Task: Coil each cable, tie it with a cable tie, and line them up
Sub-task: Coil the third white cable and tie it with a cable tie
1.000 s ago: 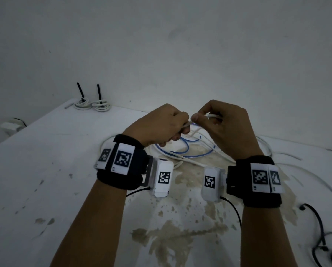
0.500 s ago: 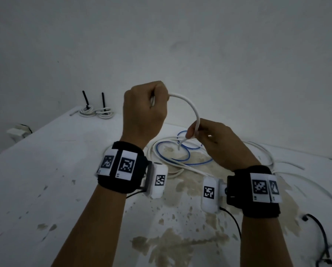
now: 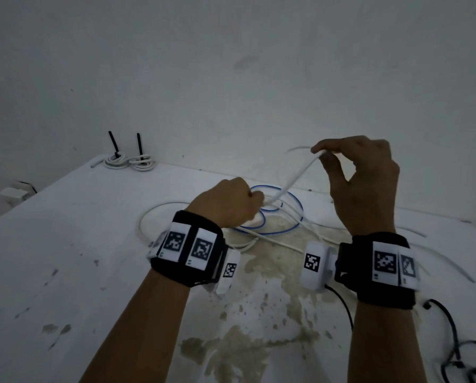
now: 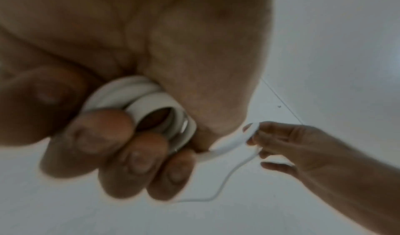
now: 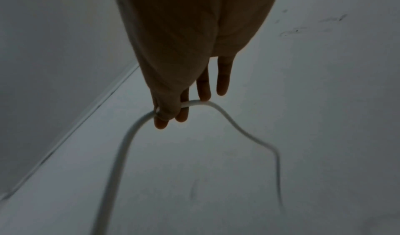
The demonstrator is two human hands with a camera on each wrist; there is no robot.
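The left hand (image 3: 232, 201) is curled tight round a small coil (image 4: 151, 105) of white cable, a few turns stacked in the fist. From that grip the white cable (image 3: 295, 179) runs up and outward to the right hand (image 3: 362, 183), which pinches it between thumb and forefinger, the other fingers loose. To wind well, I would bring that pinch back to the fist, lay each turn beside the last at the same width, and let the slack slide through the fingertips without twisting. Beyond the grip, a blue cable (image 3: 286, 217) and loose white ones lie looped on the stained white table (image 3: 93, 244). Farther off, near the wall (image 3: 231, 64), two tied coils (image 3: 129, 161) sit side by side.
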